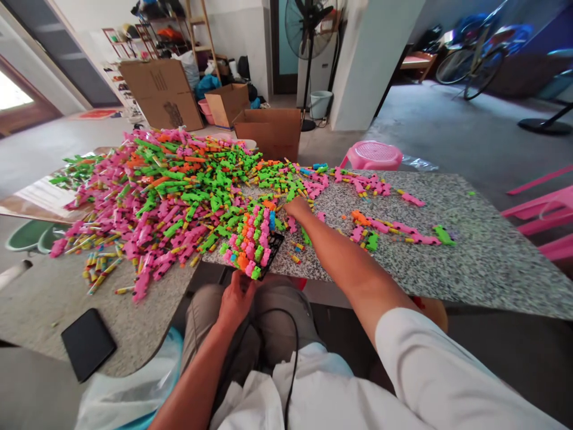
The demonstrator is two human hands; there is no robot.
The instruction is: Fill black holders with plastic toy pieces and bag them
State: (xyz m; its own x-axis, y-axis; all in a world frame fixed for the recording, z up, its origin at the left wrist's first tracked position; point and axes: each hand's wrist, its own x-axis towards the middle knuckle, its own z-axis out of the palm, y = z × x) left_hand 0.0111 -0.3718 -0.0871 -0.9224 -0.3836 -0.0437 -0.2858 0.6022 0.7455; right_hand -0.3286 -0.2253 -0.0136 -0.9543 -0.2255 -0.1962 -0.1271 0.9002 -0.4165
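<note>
At the table's near edge, my left hand (236,300) is closed on the near end of a black rack (274,249). Rows of small pink, green, orange and blue plastic pieces (250,242) stand on that rack. Beyond it, my right hand (298,208) is down among loose toy pieces with its fingers curled; whatever they pinch is hidden. A big heap of pink, green and orange plastic toy parts (152,197), many with yellow sticks, lies to the left. Just right of my right forearm are a few scattered pink and green parts (371,241).
A black tablet-like object (88,344) lies on the left tabletop near a plastic bag (134,382). Across the speckled table (501,257) stand a pink stool (374,156) and an open cardboard box (268,131). Pink chairs (546,212) are at the right.
</note>
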